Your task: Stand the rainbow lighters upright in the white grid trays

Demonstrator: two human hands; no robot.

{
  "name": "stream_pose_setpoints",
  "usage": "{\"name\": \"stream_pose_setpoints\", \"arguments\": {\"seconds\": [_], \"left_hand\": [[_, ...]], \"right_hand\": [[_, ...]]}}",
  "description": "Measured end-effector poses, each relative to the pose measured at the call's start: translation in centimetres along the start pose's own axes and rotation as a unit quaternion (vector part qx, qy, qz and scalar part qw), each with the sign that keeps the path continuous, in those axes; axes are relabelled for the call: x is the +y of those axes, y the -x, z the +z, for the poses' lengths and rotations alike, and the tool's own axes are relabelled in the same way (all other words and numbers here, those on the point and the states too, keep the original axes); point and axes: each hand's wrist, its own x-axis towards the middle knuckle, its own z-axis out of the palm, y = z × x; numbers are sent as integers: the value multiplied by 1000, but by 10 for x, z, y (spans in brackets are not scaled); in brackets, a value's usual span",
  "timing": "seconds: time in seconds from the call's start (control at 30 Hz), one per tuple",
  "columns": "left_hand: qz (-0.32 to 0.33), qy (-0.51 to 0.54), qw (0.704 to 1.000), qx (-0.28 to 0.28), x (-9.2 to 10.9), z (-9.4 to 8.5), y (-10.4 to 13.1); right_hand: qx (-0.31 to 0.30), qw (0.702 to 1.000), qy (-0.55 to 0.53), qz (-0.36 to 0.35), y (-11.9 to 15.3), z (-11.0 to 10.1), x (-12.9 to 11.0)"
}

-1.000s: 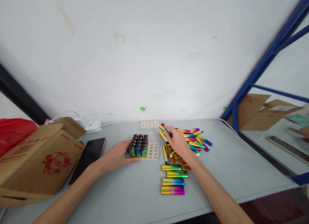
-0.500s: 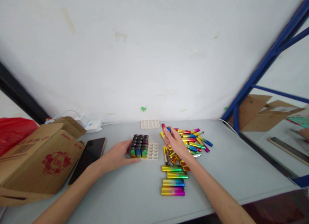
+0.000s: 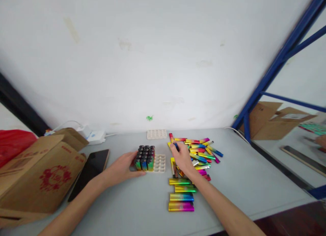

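My left hand [image 3: 124, 168] steadies the left side of a white plastic tray [image 3: 160, 164], thumb along its near edge and fingers behind the lighters. Upright lighters [image 3: 145, 158] with black tops and shiny coloured bodies fill the tray's left part in close rows; its right-hand cells show bare. My right hand [image 3: 182, 158] is closed round a lighter [image 3: 175, 146], of which only a dark blue end shows. This hand is over the left side of a pile of metallic lighters [image 3: 201, 151] lying flat. Nearer to me, several yellow-based lighters [image 3: 181, 197] lie in a column.
A second white tray [image 3: 156, 134] lies at the wall. On the left are a black phone [image 3: 89, 175], a cardboard box [image 3: 48, 175] and a white power strip [image 3: 96, 137]. A blue metal frame [image 3: 275, 66] stands at right, with another cardboard box [image 3: 265, 124] and a person's hand beyond.
My right hand has shifted slightly down over the pile and turned, and the lighter in it shows less. The left hand stays at the tray. The whole view has tilted slightly.
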Motion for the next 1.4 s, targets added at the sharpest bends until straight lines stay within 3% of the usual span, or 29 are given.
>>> {"name": "stream_pose_setpoints", "arguments": {"seconds": [0.27,0.43,0.6,0.77,0.87,1.1,1.4], "left_hand": [[2,26,1000,-15,-3,-1,0],[-20,39,999,-24,-3,-2,-1],[-12,38,999,-23,-2,-2,0],[-16,35,999,-30,-4,-2,0],[-17,33,999,-30,-5,-1,0],[-11,26,1000,-12,-4,-1,-1],[-18,19,1000,-17,1,-4,-1]], "right_hand": [[-111,991,45,-63,4,-1,-5],[-111,977,109,-143,7,-3,-9],[-129,979,111,-112,6,-1,-6],[-180,961,166,-128,3,9,0],[-182,950,207,-150,2,12,1],[-198,948,213,-128,1,11,3],[-231,928,253,-149,4,8,-5]]}}
